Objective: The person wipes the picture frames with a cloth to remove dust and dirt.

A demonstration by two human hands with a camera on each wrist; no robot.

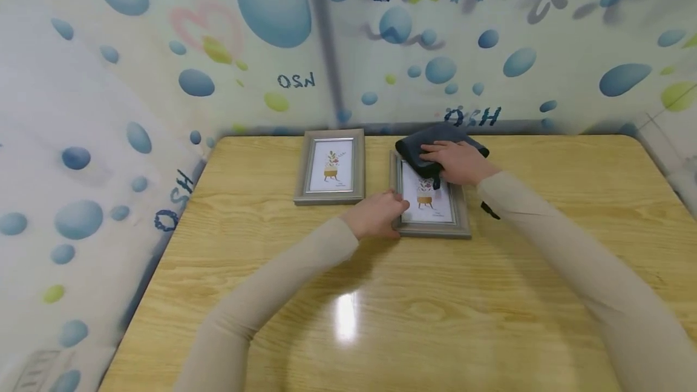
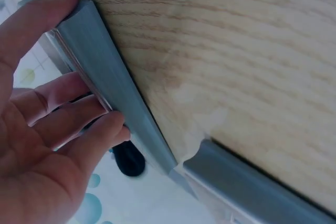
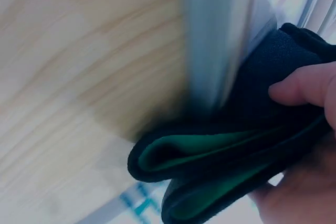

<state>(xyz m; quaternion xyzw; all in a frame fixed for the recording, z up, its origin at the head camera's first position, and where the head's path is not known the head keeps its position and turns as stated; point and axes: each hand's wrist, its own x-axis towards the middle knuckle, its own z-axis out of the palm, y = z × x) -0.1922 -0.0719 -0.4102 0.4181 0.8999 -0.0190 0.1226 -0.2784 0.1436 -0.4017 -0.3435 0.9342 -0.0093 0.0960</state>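
Note:
Two grey picture frames lie on the table, each with a print of a potted plant. My left hand (image 1: 378, 215) holds the left edge of the right picture frame (image 1: 463, 222). In the left wrist view, the thumb is at the corner of this frame (image 2: 105, 72) and the fingers bend over its side. My right hand (image 1: 460, 162) holds a folded dark cloth (image 1: 419, 141) over the frame's upper part, hiding its top edge. The right wrist view shows green inside the folds of the cloth (image 3: 210, 150), with the thumb on its surface.
The left picture frame (image 1: 356, 168) lies flat beside the held one, a short gap away. Both are near the back of the wood-grain table (image 1: 435, 313), which meets a wall (image 1: 348, 47) printed with blue drops. A black strap (image 1: 490, 210) shows below the right wrist.

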